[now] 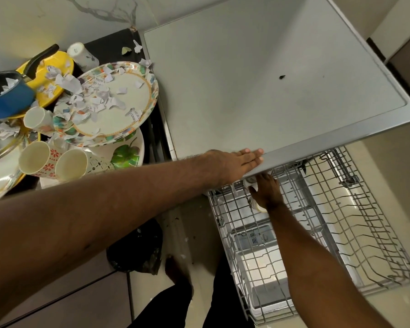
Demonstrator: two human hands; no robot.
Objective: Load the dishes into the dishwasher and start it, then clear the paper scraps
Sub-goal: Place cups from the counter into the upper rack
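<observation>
Head view: left hand (234, 162) flat on dishwasher top (270, 91), right hand (266, 191) holds cup (249, 183) over rack (322, 185), scrap-littered plates (118, 100) beside.

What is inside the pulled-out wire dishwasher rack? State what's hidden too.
Inside the grey wire dishwasher rack, only a pale patterned cup shows, held by the right hand. The remaining tines are bare. The rack's rear lies under the grey appliance top, hidden.

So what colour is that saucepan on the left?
The saucepan is blue, with a black handle; head view.

Dishes (130, 102) left of dishwasher (258, 91); rack (355, 216) below, in front.
</observation>
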